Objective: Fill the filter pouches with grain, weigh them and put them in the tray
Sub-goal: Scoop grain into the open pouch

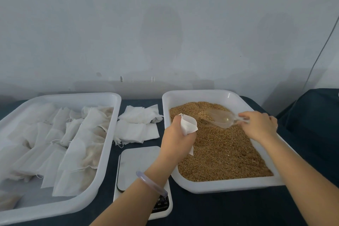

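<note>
our left hand (176, 135) grips pouch (189, 124) upright, mouth up, over grain tray (225, 186); right hand (258, 126) pinches scoop (219, 118) handle, bowl pointing left.

The single view comes from a wide-angle camera worn on the person's head, looking forward and down across a dark-covered table (211, 211) toward a pale wall (165, 24) that fills the upper half of the frame. It sits close over the work: both forearms run up from the bottom edge, with the left hand (176, 139) and right hand (258, 124) near the centre. The white tray of pouches (73, 97) lies at the left, cropped by the frame edge, the tray of grain (229, 187) right of centre, the scale (139, 165) between them. The tray rims seem to bow toward the borders, probably from the lens.
</note>
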Demonstrator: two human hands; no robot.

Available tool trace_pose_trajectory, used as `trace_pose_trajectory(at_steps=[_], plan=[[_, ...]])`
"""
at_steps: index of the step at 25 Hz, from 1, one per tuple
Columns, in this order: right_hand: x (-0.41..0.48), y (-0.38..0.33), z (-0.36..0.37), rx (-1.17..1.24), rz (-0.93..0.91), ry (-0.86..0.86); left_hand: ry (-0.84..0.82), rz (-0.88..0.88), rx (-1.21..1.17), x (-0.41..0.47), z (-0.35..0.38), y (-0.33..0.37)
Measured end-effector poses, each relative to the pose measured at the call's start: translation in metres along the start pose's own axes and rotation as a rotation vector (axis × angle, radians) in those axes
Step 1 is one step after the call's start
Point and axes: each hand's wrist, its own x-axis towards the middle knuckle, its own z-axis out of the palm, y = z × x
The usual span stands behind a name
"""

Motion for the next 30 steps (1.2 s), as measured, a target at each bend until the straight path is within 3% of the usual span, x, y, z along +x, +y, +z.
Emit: trace_pose_trajectory(at_steps=[7,12,15,24,30], plan=[[-0.014,0.012,-0.042,0.099,-0.099,0.019,0.016,0.023,0.066,-0.003,0.0,0.004],[-0.033,0.01,-0.074,0.359,-0.199,-0.061,-0.143,-0.006,0.287,0.01,-0.012,0.001],[-0.041,0.004,-0.094,0.47,-0.3,-0.108,-0.162,-0.036,0.272,0.005,-0.013,-0.007],[-0.039,-0.03,-0.118,0.042,-0.564,0.039,-0.204,0.029,0.381,0.006,-0.01,-0.009],[-0.044,-0.044,-0.125,-0.045,-0.702,0.177,-0.175,0.051,0.446,0.006,-0.008,-0.006]])
